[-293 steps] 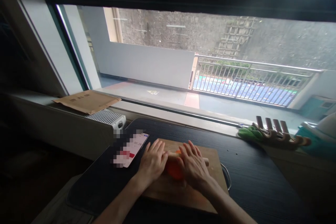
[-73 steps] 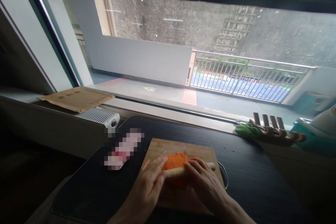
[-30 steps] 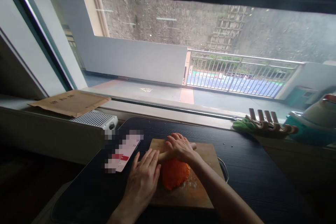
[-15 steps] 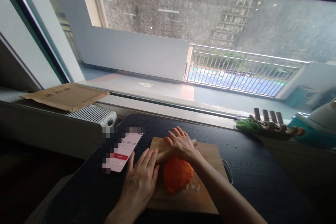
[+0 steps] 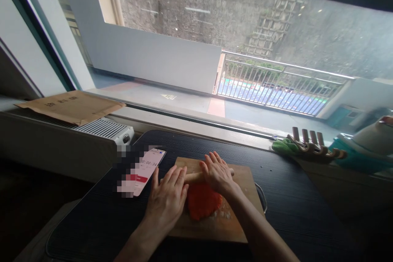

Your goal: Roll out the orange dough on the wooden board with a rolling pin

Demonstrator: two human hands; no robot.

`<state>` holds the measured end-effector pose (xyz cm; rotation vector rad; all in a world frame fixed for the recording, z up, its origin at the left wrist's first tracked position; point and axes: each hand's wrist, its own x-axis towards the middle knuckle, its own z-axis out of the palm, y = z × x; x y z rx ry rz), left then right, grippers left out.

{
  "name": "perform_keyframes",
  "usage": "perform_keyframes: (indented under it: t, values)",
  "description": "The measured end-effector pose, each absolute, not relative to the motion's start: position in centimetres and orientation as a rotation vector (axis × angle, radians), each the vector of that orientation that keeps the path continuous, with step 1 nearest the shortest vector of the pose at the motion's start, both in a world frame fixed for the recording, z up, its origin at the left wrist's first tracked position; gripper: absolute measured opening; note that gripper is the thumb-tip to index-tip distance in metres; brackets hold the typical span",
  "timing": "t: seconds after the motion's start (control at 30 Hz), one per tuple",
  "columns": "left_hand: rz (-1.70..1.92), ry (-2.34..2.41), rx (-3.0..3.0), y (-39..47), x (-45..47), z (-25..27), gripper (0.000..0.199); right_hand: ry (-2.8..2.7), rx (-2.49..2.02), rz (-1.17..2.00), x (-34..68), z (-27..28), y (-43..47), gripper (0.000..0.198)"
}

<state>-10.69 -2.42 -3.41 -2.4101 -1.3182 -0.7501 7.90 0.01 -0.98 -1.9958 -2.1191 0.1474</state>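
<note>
A wooden rolling pin (image 5: 194,178) lies across the far edge of a flattened orange piece of dough (image 5: 203,201) on a wooden cutting board (image 5: 227,229). My left hand (image 5: 168,196) rests at the pin's left end, fingers stretched out and pointing away from me. Over the pin's right part lies my right hand (image 5: 217,174), palm down with its fingers extended and slightly spread. Neither hand wraps round the pin; the palms hide parts of it. Traces of white flour (image 5: 225,214) show at the dough's right side.
Left of the board lies a phone (image 5: 146,172) showing a timer, partly blurred out, on the dark table (image 5: 92,221). A brown envelope (image 5: 73,106) rests on a radiator (image 5: 123,133). Beyond the window sill, a metal railing (image 5: 270,86) shows. At right sits a green cloth (image 5: 285,146).
The pin now lies more level, and the right hand sits slightly lower and further right on it. The whole view has shifted slightly.
</note>
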Motion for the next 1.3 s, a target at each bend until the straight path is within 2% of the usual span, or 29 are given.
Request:
perform_keyframes:
  t: [0.1, 0.23, 0.53, 0.77, 0.9, 1.07, 1.17, 1.3]
  values:
    - [-0.728, -1.223, -2.425, -4.3, -11.4, -3.8, 0.042, -2.118, -1.893, -0.038, 8.4, -3.1, -3.9, 0.048]
    - [-0.699, -1.056, -2.461, -6.4, -12.0, -4.0, 0.048, -2.099, -1.683, -0.296, 9.3, -6.5, -10.4, 0.061]
    - [-0.793, -1.337, -2.428, -2.6, -10.7, -3.8, 0.039, -2.03, -2.002, 0.159, 7.6, -1.3, -1.6, 0.055]
    - [-0.893, -1.365, -2.594, -5.1, -12.6, -1.7, 0.035, -2.182, -1.586, -0.154, 10.1, -5.0, -11.9, 0.051]
    - [-0.974, -1.592, -2.783, -2.4, -10.8, 0.5, 0.041, -2.218, -1.53, -0.04, 10.2, -3.4, -11.5, 0.047]
    - [-0.725, -1.753, -3.26, 1.9, -7.6, 1.1, 0.05, -2.206, -1.566, 0.21, 12.6, -1.7, -11.3, 0.033]
    - [-0.589, -1.696, -3.313, 2.9, -6.6, 0.8, 0.046, -2.121, -1.623, 0.218, 16.9, -2.7, -13.2, 0.041]
    - [-0.456, -1.598, -3.335, 2.7, -5.8, 1.3, 0.036, -1.941, -1.791, 0.159, 21.1, -3.5, -14.7, 0.036]
